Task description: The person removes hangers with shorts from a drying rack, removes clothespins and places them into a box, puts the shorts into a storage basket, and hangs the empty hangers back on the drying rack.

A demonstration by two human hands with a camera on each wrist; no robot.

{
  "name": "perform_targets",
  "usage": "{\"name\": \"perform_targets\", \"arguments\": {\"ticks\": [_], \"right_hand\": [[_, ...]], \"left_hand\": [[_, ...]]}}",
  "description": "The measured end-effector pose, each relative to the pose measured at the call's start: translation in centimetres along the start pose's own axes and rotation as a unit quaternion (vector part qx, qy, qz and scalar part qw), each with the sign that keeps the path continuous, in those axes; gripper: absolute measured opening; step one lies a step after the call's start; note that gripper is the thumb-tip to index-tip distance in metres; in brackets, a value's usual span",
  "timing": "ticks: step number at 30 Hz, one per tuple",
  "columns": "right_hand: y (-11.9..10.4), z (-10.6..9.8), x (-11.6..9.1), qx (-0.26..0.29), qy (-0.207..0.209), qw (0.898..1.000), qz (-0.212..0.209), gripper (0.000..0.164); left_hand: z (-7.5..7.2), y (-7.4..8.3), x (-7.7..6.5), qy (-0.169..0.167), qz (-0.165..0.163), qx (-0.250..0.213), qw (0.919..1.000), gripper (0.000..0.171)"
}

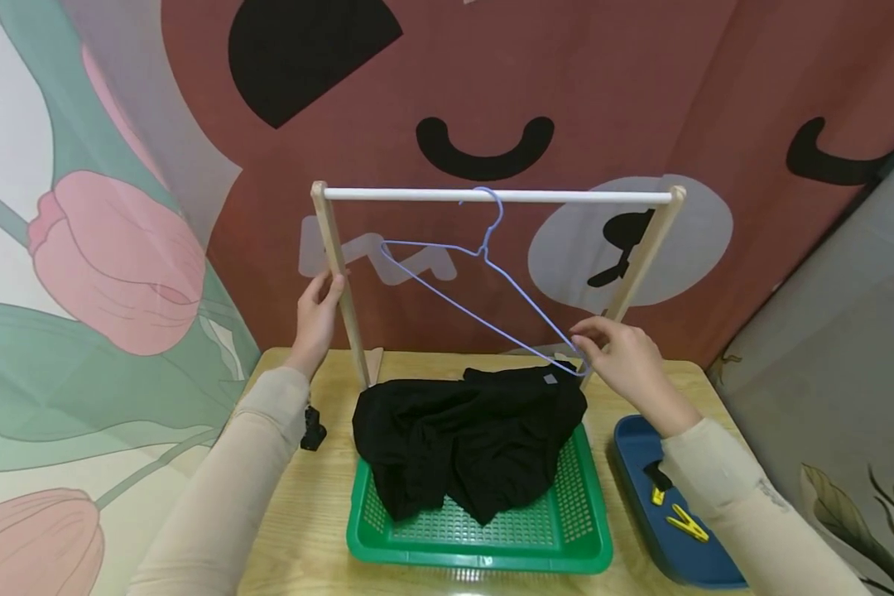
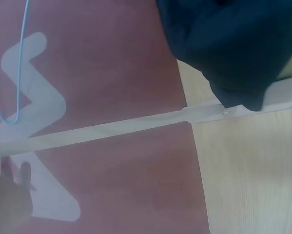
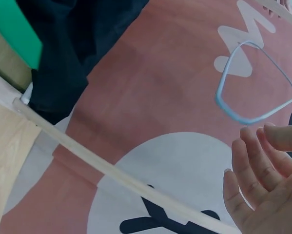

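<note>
A light blue-purple wire hanger (image 1: 525, 294) hooks over the white rod (image 1: 410, 195) of a small wooden rack and hangs tilted, its right corner low. My right hand (image 1: 622, 356) is beside that corner; in the right wrist view its fingers (image 3: 255, 165) are loosely bent and apart from the hanger (image 3: 245, 119). My left hand (image 1: 316, 319) is at the rack's left post (image 1: 343, 302), fingers extended; whether they press on it is unclear. Below the hanger, a black garment (image 1: 469, 439) lies bunched over the back of a green basket (image 1: 480, 559).
A blue tray (image 1: 633, 497) at the right holds yellow clips (image 1: 687, 526) and a small black item, partly behind my right sleeve. Another small black object (image 1: 313, 429) lies near my left forearm. The wooden table (image 1: 290, 513) meets a patterned curtain at the back.
</note>
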State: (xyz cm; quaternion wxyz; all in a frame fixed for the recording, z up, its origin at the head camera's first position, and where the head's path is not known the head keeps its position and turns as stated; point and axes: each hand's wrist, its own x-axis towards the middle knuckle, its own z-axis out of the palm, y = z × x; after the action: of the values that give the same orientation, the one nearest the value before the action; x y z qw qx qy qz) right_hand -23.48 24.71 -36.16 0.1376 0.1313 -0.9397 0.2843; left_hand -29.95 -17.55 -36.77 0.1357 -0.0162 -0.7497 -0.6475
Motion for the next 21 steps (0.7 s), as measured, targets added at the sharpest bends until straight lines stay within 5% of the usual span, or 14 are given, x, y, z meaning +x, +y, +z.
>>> {"name": "perform_targets", "arguments": {"ticks": [7, 16, 21], "right_hand": [[1.0, -0.1, -1.0, 0.003, 0.004, 1.000, 0.003, 0.017], [2.4, 0.0, -2.0, 0.000, 0.031, 0.999, -0.027, 0.014], [3.8, 0.2, -2.3, -0.001, 0.028, 0.999, -0.022, 0.015]], "left_hand": [[-0.5, -2.5, -1.0, 0.048, -0.009, 0.023, 0.9985, 0.051], [-2.4, -4.4, -4.1, 0.037, -0.004, 0.002, 0.9993, 0.041], [-3.8, -5.1, -5.8, 0.031, -0.017, 0.031, 0.9989, 0.041]]}}
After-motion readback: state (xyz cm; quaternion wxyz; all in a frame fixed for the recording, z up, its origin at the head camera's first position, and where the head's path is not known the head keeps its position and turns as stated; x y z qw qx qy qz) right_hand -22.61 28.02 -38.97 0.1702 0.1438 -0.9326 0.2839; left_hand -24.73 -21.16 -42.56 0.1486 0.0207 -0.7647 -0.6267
